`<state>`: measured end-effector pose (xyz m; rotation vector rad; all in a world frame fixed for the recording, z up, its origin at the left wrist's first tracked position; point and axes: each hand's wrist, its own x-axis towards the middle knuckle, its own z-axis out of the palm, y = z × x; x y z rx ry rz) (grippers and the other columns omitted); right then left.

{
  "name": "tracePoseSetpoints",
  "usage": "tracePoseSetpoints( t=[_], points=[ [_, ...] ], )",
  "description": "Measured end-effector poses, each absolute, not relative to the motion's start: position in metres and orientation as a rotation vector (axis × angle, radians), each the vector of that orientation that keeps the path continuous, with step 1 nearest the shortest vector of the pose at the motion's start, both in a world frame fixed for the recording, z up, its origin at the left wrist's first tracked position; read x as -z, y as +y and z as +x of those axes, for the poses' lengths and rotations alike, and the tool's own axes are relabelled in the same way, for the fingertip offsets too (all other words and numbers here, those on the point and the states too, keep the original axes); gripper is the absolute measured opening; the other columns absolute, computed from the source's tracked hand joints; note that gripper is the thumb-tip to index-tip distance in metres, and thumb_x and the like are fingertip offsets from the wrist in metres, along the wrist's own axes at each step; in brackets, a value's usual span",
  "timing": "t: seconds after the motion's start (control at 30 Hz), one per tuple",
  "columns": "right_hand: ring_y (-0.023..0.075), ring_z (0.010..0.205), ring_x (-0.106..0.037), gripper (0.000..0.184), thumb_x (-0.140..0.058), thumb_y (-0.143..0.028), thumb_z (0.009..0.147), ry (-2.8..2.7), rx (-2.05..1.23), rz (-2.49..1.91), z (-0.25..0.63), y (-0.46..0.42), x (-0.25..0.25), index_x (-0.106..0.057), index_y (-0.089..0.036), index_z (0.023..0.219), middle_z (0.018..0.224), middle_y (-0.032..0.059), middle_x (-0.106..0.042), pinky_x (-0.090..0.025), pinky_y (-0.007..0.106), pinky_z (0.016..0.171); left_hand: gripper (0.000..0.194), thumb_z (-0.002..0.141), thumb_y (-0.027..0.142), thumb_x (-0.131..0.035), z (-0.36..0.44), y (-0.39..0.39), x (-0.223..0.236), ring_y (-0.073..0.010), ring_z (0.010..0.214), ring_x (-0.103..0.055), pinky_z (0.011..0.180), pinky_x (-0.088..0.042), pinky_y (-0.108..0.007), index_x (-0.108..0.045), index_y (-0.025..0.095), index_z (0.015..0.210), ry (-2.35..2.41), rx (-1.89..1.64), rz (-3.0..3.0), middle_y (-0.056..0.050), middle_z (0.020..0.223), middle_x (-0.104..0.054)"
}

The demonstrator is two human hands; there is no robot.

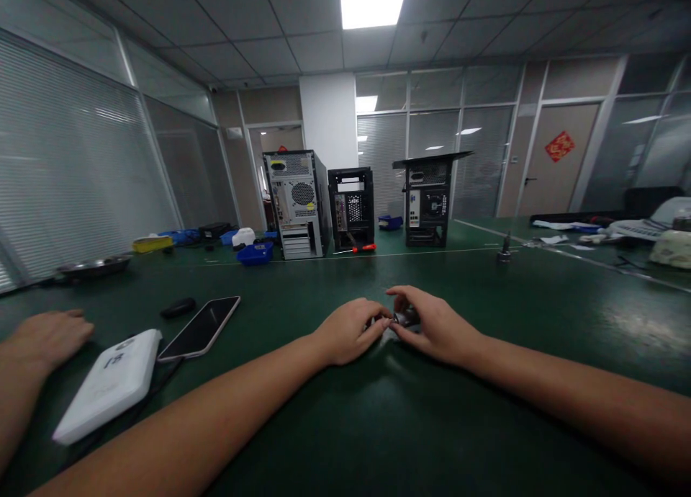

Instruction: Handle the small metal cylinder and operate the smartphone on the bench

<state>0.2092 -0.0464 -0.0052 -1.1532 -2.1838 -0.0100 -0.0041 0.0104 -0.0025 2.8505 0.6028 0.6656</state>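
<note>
My left hand [350, 330] and my right hand [432, 325] meet on the green table [486, 295] in front of me. Both sets of fingers are curled and pinched round a small dark object [406, 317] between them; it is too small and too covered to name. Both forearms rest along the table toward me.
Another person's hand [48, 335] lies flat at the far left beside a white power bank [108, 383], a phone [201, 328] and a small black item [178, 307]. Three computer cases [350, 205] stand at the back with a red screwdriver [363, 248], blue bins and a metal dish.
</note>
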Motion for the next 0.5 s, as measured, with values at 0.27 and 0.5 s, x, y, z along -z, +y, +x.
tracePoseSetpoints(
  t=[0.27, 0.5],
  points=[
    [0.0219, 0.101, -0.06, 0.045, -0.066, -0.024, 0.087, -2.357, 0.297, -0.896, 0.2122, -0.0497, 0.0088, -0.05, -0.022, 0.129, 0.111, 0.0094, -0.062, -0.053, 0.038, 0.087, 0.016, 0.095, 0.027, -0.05, -0.0047, 0.0126, 0.0061, -0.0184, 0.087, -0.057, 0.078, -0.044, -0.03, -0.061, 0.016, 0.096, 0.547, -0.65, 2.921, -0.006, 0.093, -0.064],
    [0.025, 0.096, -0.06, 0.048, -0.056, -0.022, 0.093, -2.397, 0.46, -1.12, 0.2103, -0.044, 0.0107, -0.045, -0.022, 0.139, 0.109, 0.01, -0.065, -0.052, 0.045, 0.085, 0.013, 0.092, 0.029, -0.054, -0.0025, 0.0126, 0.008, -0.0175, 0.082, -0.056, 0.073, -0.043, -0.029, -0.06, 0.018, 0.091, 0.729, -0.728, 2.825, -0.003, 0.087, -0.063]
  ],
)
